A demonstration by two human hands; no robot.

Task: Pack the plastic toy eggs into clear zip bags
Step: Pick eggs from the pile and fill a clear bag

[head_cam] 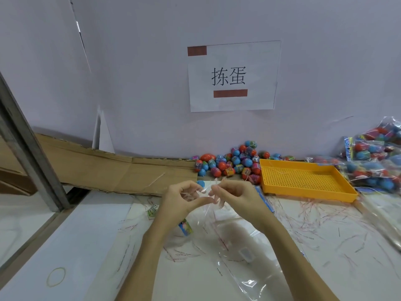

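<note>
A pile of red, blue and patterned plastic toy eggs [233,162] lies against the back wall. My left hand [181,202] and my right hand [235,197] are raised together over the table's middle, both pinching the top edge of a clear zip bag [219,216] that hangs down toward me. One blue egg [200,183] peeks out just behind my left fingers. A wrapped egg [185,227] lies under my left wrist, partly hidden.
An orange perforated tray [303,181] stands right of the egg pile. Filled clear bags of eggs [375,168] are heaped at the far right. Flattened cardboard [112,168] lies at the back left. Red-striped strips [314,216], more clear bags [249,268] and a rubber band [56,276] litter the white table.
</note>
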